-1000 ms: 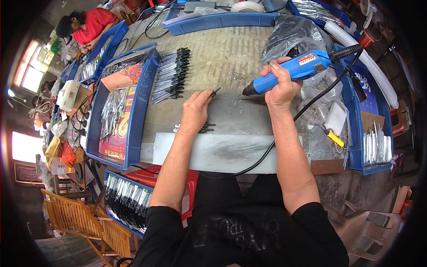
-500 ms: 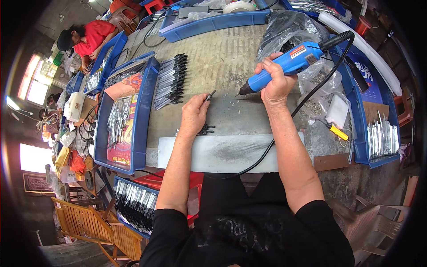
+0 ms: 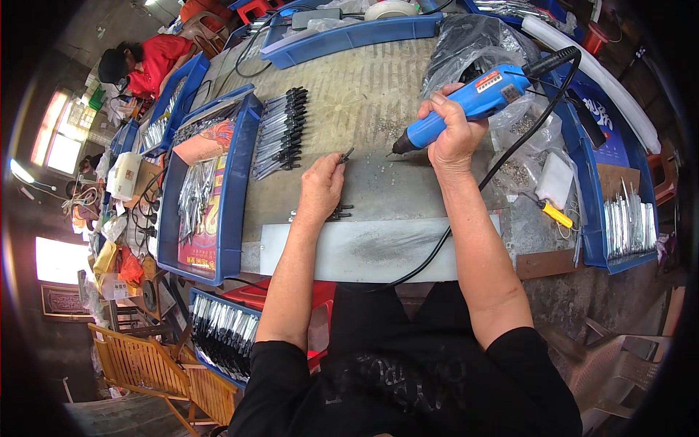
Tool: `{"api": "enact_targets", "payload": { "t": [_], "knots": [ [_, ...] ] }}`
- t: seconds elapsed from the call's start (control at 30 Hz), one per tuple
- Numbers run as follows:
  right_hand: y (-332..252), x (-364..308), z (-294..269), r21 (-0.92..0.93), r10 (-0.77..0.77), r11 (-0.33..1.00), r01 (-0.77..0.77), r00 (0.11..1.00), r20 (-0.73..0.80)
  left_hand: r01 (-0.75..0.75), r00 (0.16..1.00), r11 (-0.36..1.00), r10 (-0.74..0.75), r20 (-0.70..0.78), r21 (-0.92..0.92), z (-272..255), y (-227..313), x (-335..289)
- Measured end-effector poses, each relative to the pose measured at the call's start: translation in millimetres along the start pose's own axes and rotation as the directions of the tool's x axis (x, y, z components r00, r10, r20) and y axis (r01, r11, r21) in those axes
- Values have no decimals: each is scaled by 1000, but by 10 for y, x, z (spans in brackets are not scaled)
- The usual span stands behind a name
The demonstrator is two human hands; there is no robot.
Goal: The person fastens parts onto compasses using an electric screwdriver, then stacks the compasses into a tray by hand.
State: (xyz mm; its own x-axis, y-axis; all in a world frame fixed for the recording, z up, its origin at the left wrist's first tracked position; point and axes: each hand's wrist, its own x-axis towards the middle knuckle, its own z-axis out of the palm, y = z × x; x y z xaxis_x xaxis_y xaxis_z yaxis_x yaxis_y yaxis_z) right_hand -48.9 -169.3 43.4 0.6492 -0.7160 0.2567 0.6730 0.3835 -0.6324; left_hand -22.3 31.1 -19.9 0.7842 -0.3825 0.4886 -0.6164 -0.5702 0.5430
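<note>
In my right hand (image 3: 456, 137) is a blue electric screwdriver (image 3: 466, 108), its fingers wrapped around the body. The driver points down to the left, its black nose and thin bit just above small loose screws (image 3: 386, 167) on the work table. My left hand (image 3: 322, 186) is closed, with a small dark part (image 3: 346, 155) pinched between thumb and fingertips, left of the bit and apart from it. Most of that part is hidden by the fingers. Beside the left wrist lie several black-ended pieces (image 3: 339, 213), partly covered by the forearm.
A row of clear, black-ended pieces (image 3: 279, 135) lies left of my hands. Blue trays (image 3: 252, 146) stand at both sides and the back. The black cord (image 3: 502, 162) runs past my right forearm. A yellow-handled tool (image 3: 557, 215) lies right. A co-worker (image 3: 156, 62) sits far left.
The whole view has shifted slightly. Both hands keep their grips, and the screwdriver bit stays near the same screws. The co-worker's head has moved a little to the right.
</note>
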Motion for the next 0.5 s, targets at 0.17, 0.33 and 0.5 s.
{"api": "enact_targets", "payload": {
  "t": [0.17,0.33,0.5],
  "knots": [
    [1,8,-12,-10,-10,1000,10,1000,5,22,998,1000,-23,53,8,-15,35,10],
    [9,10,-6,-4,-10,1000,10,1000,3,14,999,1000,-15,42,26,0,15,-6],
    [9,12,-17,1,-11,1000,11,1000,0,-9,998,998,5,60,58,3,21,-8]
  ]
}}
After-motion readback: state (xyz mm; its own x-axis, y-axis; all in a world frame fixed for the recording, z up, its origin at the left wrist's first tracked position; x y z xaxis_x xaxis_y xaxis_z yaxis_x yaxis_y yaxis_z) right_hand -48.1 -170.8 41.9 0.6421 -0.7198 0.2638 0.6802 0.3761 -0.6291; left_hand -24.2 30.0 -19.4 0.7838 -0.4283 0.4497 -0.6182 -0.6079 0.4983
